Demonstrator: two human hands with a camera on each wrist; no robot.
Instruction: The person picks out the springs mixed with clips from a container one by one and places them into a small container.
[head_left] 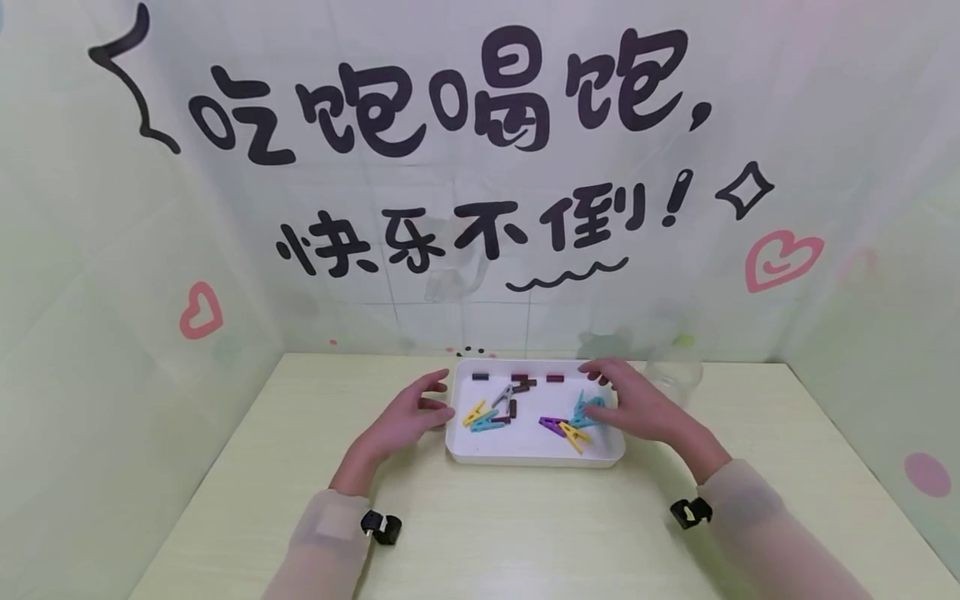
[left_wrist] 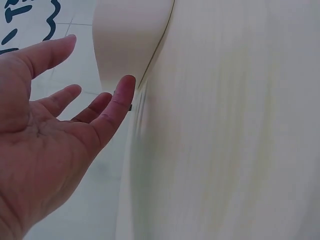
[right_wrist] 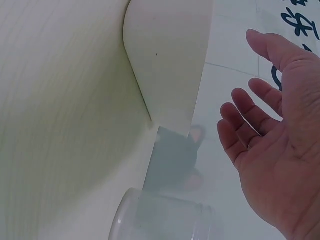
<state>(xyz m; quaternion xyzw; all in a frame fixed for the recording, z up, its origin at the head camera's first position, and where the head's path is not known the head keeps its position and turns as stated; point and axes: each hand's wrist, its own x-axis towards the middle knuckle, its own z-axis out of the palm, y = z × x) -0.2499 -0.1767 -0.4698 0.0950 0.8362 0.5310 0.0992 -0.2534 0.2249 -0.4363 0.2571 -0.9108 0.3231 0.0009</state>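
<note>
From here I see the pale table [head_left: 525, 533] carrying a white tray [head_left: 536, 461], with the right hand [head_left: 636, 404] relaxed and empty at its right end and the left hand [head_left: 408, 417], also loose and holding nothing, just beside its left end. Inside, the purple clip [head_left: 552, 426] lies right of middle. I'd judge a light, even touch best, since a bump might roll the rightmost dark red piece [head_left: 555, 378] at the back

The right fingers [head_left: 617, 370] hide part of the white tray [head_left: 525, 459].
</note>
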